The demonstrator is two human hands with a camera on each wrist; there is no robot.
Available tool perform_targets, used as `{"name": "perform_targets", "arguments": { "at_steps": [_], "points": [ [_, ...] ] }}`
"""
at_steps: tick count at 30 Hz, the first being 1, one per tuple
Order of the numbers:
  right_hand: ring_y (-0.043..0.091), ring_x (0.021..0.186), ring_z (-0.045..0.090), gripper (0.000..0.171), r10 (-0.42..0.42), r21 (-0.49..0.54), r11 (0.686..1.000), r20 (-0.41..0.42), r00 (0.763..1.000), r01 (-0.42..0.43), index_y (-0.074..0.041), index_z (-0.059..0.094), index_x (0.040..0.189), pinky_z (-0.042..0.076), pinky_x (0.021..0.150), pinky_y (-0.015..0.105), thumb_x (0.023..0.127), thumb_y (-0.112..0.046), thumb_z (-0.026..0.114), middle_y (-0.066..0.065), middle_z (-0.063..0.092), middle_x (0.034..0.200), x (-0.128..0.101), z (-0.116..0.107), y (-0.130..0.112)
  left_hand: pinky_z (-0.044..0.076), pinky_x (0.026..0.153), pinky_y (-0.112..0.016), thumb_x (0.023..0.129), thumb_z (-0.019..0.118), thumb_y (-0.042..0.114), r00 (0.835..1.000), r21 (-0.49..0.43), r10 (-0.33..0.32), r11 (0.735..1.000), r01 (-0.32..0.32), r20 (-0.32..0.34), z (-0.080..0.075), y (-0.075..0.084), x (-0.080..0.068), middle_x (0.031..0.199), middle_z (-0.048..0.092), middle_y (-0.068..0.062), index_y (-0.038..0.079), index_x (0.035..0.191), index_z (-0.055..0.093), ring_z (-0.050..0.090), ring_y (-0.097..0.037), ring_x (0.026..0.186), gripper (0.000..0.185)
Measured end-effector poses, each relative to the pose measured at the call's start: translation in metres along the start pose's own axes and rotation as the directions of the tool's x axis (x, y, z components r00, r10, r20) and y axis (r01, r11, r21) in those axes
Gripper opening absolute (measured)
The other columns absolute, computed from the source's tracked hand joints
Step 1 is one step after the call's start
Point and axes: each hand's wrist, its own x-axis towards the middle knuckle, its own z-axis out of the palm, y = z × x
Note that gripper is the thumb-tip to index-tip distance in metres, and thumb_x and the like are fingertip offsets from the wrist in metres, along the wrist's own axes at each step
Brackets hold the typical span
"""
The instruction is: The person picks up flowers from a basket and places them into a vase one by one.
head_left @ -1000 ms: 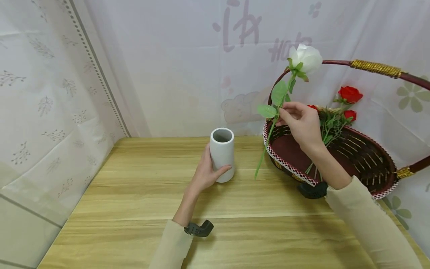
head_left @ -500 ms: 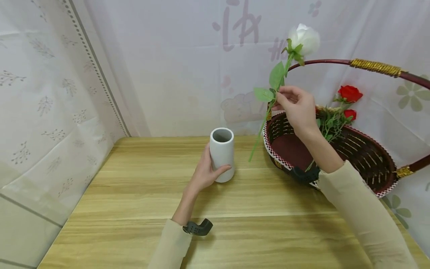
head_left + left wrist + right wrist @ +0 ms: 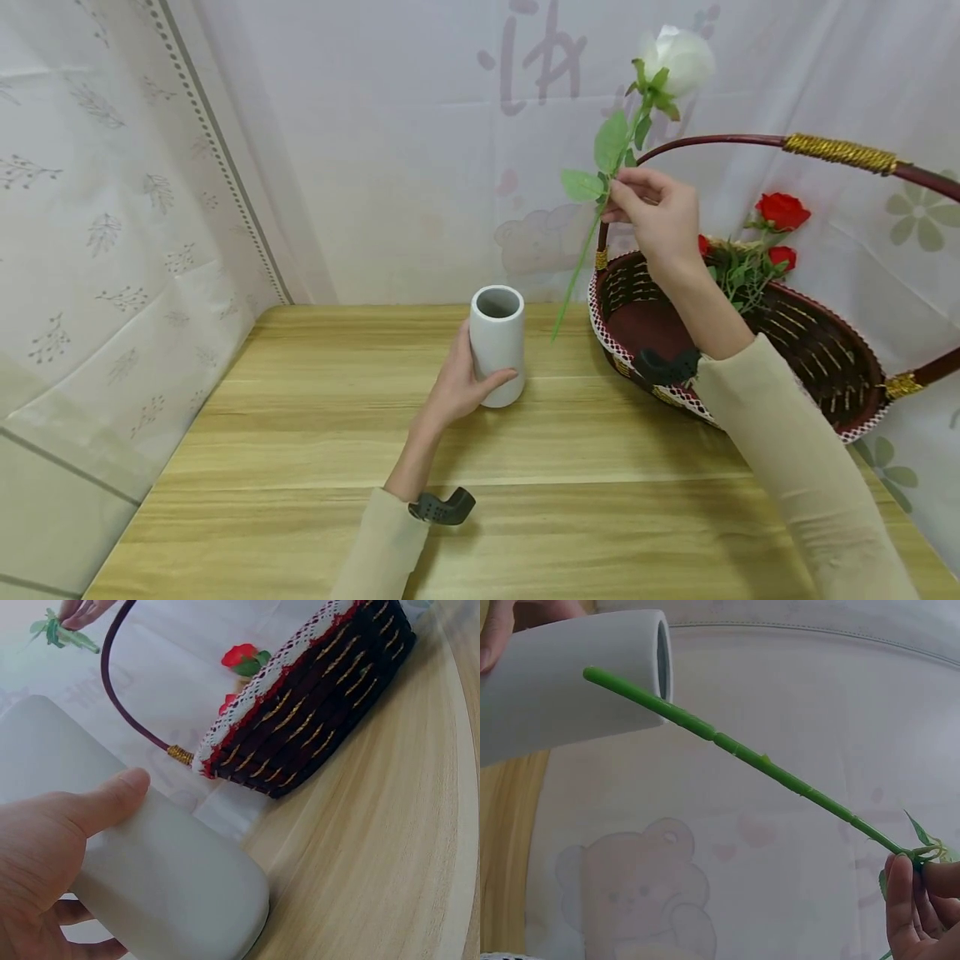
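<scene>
The right hand (image 3: pixel 660 218) pinches a white artificial rose with a long green stem (image 3: pixel 678 57), upper right of frame. The left hand (image 3: pixel 459 385) wraps a plain white cylindrical vase (image 3: pixel 497 342), centre, beside a dark woven basket (image 3: pixel 817 354).

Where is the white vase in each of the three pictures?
Head view: the white vase stands mid-table, gripped by the left hand.
Left wrist view: the vase fills the lower left.
Right wrist view: the vase lies across the top left.
Shared landmark: the green stem.
</scene>
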Motion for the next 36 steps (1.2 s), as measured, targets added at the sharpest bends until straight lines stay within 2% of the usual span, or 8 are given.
{"name": "perform_targets", "arguments": {
  "at_steps": [10, 21, 36],
  "points": [
    [0.018, 0.064, 0.068, 0.016, 0.038, 0.043, 0.998, -0.042, 0.998, -0.036, 0.007, 0.07, 0.107, 0.058, 0.068, 0.025, 0.093, -0.001, 0.07, 0.012, 0.071, 0.086, 0.011, 0.018, -0.006, 0.041, 0.105, -0.049, 0.081, 0.088, 0.025, 1.0, -0.005, 0.007, 1.0, -0.007, -0.001, 0.0, 0.0, -0.001, 0.145, 0.042, -0.007, 0.017, 0.157, 0.022, 0.048, -0.025, 0.126, 0.101],
    [0.021, 0.067, 0.067, 0.012, 0.033, 0.124, 0.992, -0.06, 0.998, -0.025, 0.007, 0.071, 0.101, 0.059, 0.068, 0.027, 0.091, 0.001, 0.071, 0.017, 0.07, 0.086, 0.019, 0.034, -0.01, 0.041, 0.105, -0.05, 0.081, 0.088, 0.025, 1.0, -0.01, 0.004, 1.0, -0.004, -0.005, -0.001, 0.001, -0.001, 0.144, 0.043, -0.006, 0.019, 0.157, 0.022, 0.048, -0.025, 0.126, 0.102],
    [0.02, 0.065, 0.067, 0.009, -0.018, 0.071, 0.997, -0.017, 1.0, 0.02, 0.007, 0.071, 0.1, 0.058, 0.069, 0.027, 0.093, 0.003, 0.069, 0.014, 0.069, 0.083, 0.016, 0.052, 0.004, 0.041, 0.105, -0.049, 0.082, 0.087, 0.025, 1.0, 0.001, -0.007, 1.0, 0.007, 0.004, -0.001, 0.003, -0.002, 0.146, 0.041, -0.007, 0.019, 0.157, 0.022, 0.047, -0.025, 0.127, 0.1]
  ]
}}
